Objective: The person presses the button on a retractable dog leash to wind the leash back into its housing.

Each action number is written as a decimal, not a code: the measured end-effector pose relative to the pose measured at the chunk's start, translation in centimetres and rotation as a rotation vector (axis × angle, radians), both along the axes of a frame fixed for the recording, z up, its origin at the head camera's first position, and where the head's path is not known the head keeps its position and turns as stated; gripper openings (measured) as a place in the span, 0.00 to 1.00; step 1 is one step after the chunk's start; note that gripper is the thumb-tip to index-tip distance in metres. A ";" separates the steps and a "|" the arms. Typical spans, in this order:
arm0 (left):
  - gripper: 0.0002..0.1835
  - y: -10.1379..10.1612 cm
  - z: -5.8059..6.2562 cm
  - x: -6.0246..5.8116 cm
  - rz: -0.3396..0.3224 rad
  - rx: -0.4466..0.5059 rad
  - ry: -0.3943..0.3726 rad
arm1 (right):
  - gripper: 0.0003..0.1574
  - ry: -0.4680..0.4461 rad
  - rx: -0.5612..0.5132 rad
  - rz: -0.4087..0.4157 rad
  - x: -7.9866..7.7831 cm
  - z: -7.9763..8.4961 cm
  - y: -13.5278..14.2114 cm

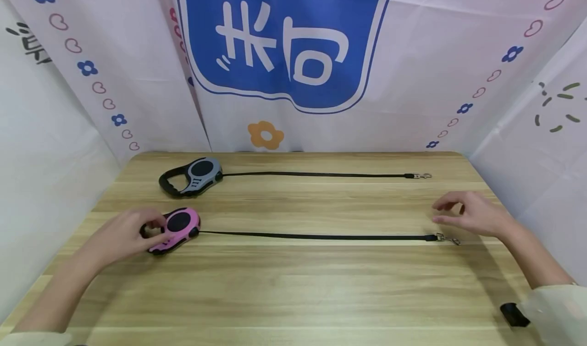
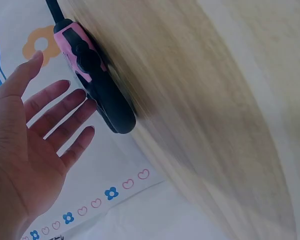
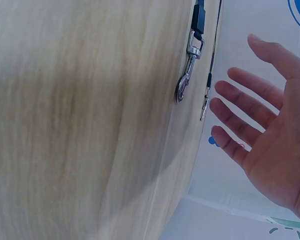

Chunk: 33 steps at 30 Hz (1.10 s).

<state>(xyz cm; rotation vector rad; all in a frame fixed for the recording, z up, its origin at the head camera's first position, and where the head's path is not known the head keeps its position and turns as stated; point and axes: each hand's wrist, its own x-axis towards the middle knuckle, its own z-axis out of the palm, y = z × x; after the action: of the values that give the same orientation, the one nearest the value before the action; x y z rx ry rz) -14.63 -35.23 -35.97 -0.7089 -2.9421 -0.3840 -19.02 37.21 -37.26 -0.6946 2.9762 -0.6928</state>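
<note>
A pink and black retractable dog leash (image 1: 187, 229) lies at the left of the table, its black strap (image 1: 316, 237) stretched to the right. My left hand (image 1: 121, 236) hovers at its handle; in the left wrist view the fingers are loosely spread beside the pink leash (image 2: 97, 80) and not curled round it. Whether the fingertips touch it I cannot tell. At the strap's other end lies a metal snap hook (image 1: 448, 239). Just above and behind this hook is my right hand (image 1: 477, 216), fingers relaxed and holding nothing. The hook (image 3: 189, 67) also shows in the right wrist view.
Farther back lies a grey and black retractable leash (image 1: 208, 175), its strap (image 1: 316, 174) running parallel to the pink one's and ending in another snap hook (image 1: 422, 176). White printed cloth (image 1: 403, 81) hangs behind the wooden table (image 1: 293, 290).
</note>
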 end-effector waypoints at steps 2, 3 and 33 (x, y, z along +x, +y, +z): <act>0.11 -0.1 -0.1 0.2 0.012 -0.008 -0.010 | 0.13 -0.003 -0.022 0.031 0.0 -0.1 0.0; 0.11 -0.2 -0.2 0.3 0.018 -0.014 -0.017 | 0.12 -0.006 -0.029 0.044 0.0 -0.2 0.1; 0.21 -0.8 -1.2 0.9 -0.006 -0.031 -0.059 | 0.15 -0.285 -0.146 0.268 -0.2 -1.0 0.5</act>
<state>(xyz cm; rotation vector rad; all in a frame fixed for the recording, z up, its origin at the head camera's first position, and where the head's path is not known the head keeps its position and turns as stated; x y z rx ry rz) -13.70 -36.07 -37.18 -0.7227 -3.0083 -0.3670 -19.21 37.76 -38.25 -0.8958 2.5351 -0.9073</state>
